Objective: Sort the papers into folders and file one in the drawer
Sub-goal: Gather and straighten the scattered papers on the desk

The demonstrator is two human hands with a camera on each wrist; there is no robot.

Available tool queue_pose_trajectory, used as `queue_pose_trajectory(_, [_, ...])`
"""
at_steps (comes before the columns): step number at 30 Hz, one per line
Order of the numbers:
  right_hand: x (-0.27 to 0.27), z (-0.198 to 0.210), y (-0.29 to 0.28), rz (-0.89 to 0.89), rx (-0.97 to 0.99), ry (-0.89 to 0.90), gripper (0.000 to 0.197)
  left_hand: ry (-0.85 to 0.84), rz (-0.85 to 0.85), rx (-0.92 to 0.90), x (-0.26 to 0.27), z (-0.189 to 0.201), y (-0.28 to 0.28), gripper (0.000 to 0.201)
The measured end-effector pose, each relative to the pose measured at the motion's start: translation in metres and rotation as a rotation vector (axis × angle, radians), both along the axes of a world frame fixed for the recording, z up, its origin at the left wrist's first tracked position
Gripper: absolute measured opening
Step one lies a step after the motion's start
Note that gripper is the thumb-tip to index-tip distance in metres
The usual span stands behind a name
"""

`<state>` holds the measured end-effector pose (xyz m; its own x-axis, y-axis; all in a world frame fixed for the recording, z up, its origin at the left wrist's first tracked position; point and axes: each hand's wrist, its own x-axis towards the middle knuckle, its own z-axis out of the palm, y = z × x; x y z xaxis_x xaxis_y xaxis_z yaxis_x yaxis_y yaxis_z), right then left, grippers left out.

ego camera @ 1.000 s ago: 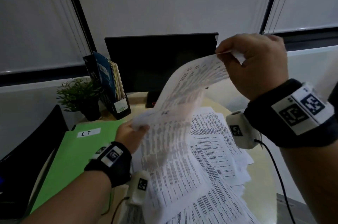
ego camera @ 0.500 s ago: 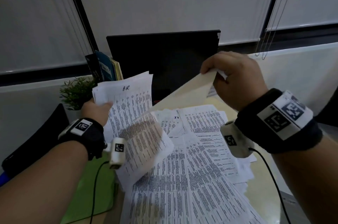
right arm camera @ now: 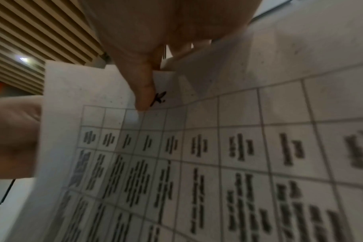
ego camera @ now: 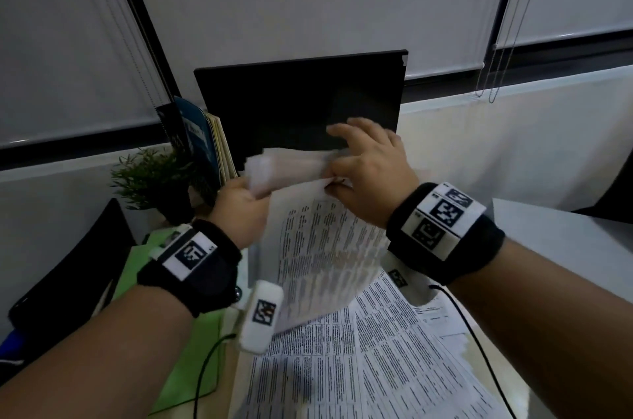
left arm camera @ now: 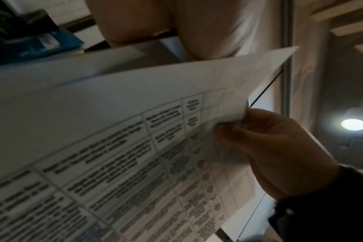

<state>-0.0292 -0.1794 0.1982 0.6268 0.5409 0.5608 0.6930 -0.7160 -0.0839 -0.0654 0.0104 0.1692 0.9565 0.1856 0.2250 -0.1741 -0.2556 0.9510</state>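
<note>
The right hand (ego camera: 368,175) has swung its printed sheet (ego camera: 322,257) across to the left hand's (ego camera: 241,201) held bundle (ego camera: 287,163), both hands pinching paper, so one more page is likely joining that sorted batch.

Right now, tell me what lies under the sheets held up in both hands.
Under the held sheets lie loose printed papers spread over the desk, and the green folder at their left. Whatever sits directly beneath the sheets is covered.
</note>
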Motion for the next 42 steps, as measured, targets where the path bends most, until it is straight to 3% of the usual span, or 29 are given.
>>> queue_pose_trajectory(2, [0.003, 0.004, -0.003, -0.009, -0.034, 0.020, 0.014, -0.029, -0.110, -0.012, -0.006, 0.002, -0.014, 0.005])
queue_pose_trajectory(4, [0.004, 0.010, -0.008, 0.006, -0.076, 0.063, 0.021, -0.023, -0.114, -0.077, -0.009, -0.003, -0.018, 0.003])
queue_pose_trajectory(5, [0.005, 0.012, -0.010, 0.013, -0.076, 0.096, 0.024, 0.009, -0.114, -0.148, -0.009, -0.006, -0.019, 0.013])
queue_pose_trajectory(7, [0.007, 0.014, -0.016, -0.004, -0.071, 0.108, 0.020, 0.033, -0.182, -0.183, -0.009, -0.018, -0.011, 0.059])
queue_pose_trajectory(9, [0.012, 0.014, -0.024, -0.046, -0.074, 0.107, 0.018, 0.061, -0.261, -0.133, -0.014, -0.026, -0.010, 0.071])
queue_pose_trajectory(10, [0.012, 0.016, -0.027, -0.044, -0.037, 0.120, 0.018, 0.073, -0.250, -0.060, -0.017, -0.031, -0.012, 0.068])
queue_pose_trajectory(13, [0.005, 0.012, -0.029, 0.051, 0.083, 0.075, 0.019, 0.069, -0.043, 0.053, -0.020, -0.045, -0.023, 0.025])
queue_pose_trajectory(15, [0.003, 0.005, -0.030, 0.056, 0.152, -0.026, 0.019, 0.066, 0.004, 0.020, -0.020, -0.050, -0.025, 0.027])
queue_pose_trajectory(18, [-0.003, -0.010, -0.041, -0.225, 0.369, -0.053, 0.062, 0.050, 0.058, -0.028, -0.023, -0.050, -0.024, 0.019])
queue_pose_trajectory(20, [-0.006, -0.024, -0.054, -0.400, 0.602, 0.087, 0.096, 0.017, 0.109, -0.063, -0.024, -0.050, -0.019, 0.015])
queue_pose_trajectory(22, [-0.007, -0.043, -0.062, -0.355, 0.852, 0.389, 0.115, 0.000, 0.119, -0.115, -0.027, -0.048, -0.013, 0.017])
queue_pose_trajectory(24, [-0.006, -0.062, -0.063, -0.166, 1.093, 0.747, 0.115, 0.006, 0.106, -0.161, -0.027, -0.047, -0.008, 0.022])
queue_pose_trajectory(26, [-0.004, -0.074, -0.060, -0.057, 1.150, 0.936, 0.086, 0.016, 0.099, -0.156, -0.027, -0.047, -0.005, 0.022])
queue_pose_trajectory(28, [-0.005, -0.078, -0.053, -0.068, 1.101, 0.913, 0.046, 0.005, 0.087, -0.167, -0.027, -0.046, -0.008, 0.022])
queue_pose_trajectory(29, [-0.004, -0.080, -0.049, -0.091, 1.101, 0.883, 0.036, -0.012, 0.085, -0.189, -0.027, -0.046, -0.010, 0.023])
queue_pose_trajectory(33, [-0.006, -0.087, -0.035, -0.184, 1.111, 0.771, 0.031, -0.055, 0.099, -0.281, -0.027, -0.046, -0.018, 0.029])
queue_pose_trajectory(35, [-0.006, -0.089, -0.034, -0.216, 1.039, 0.769, 0.031, -0.038, 0.110, -0.222, -0.028, -0.050, -0.020, 0.031])
queue_pose_trajectory(36, [-0.007, -0.087, -0.034, -0.233, 0.989, 0.764, 0.035, -0.015, 0.129, -0.172, -0.029, -0.054, -0.020, 0.031])
queue_pose_trajectory(38, [-0.009, -0.085, -0.038, -0.307, 0.864, 0.668, 0.067, 0.044, 0.169, -0.081, -0.030, -0.062, -0.019, 0.026])
queue_pose_trajectory(40, [-0.010, -0.075, -0.042, -0.379, 0.753, 0.454, 0.101, 0.100, 0.145, -0.014, -0.029, -0.070, -0.019, 0.015])
queue_pose_trajectory(42, [-0.011, -0.056, -0.043, -0.366, 0.584, 0.226, 0.112, 0.124, 0.112, 0.039, -0.027, -0.073, -0.021, 0.012])
